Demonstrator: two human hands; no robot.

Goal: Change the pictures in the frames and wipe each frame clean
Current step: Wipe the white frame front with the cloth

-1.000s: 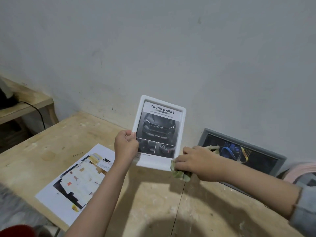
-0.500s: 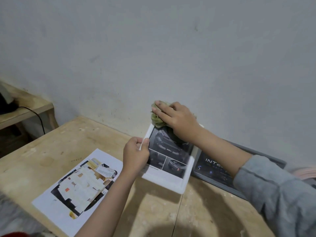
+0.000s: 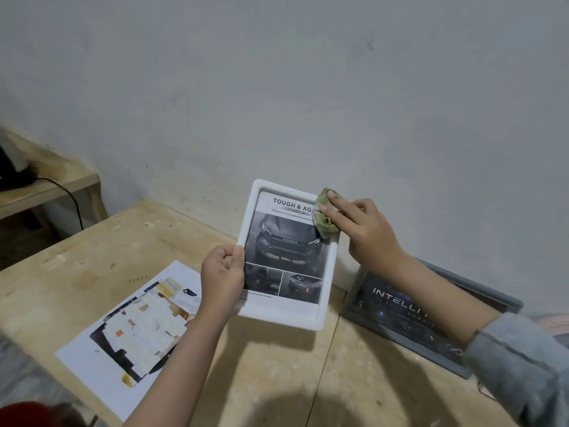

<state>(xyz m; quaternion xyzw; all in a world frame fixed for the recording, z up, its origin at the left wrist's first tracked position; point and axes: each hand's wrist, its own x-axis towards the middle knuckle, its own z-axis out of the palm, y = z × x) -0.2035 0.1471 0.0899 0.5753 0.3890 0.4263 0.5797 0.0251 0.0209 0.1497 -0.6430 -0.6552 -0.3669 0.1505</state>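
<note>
Wiping was under way on the white frame [image 3: 288, 315], which stood upright above the middle of the counter [image 3: 277, 380], near its back edge by the wall. The left hand [image 3: 222, 272] gripped the frame's left rim, thumb on the front and fingers curled behind. The right hand [image 3: 361, 231] pressed a crumpled green cloth [image 3: 323, 218] against the frame's upper right corner with nearly straight fingers. The frame already held a car picture [image 3: 284, 251] headed "TOUGH & AG…", so the swap for this one looked done and only its cleaning seemed in progress, with the lower rim and left side probably yet to be covered. A grey frame [image 3: 431, 315] leaned against the wall at the counter's back right, holding a dark print; whether it had been wiped could not be told. A loose printed sheet [image 3: 129, 331] lay flat near the counter's front left edge, perhaps a removed picture or one waiting to go in.
</note>
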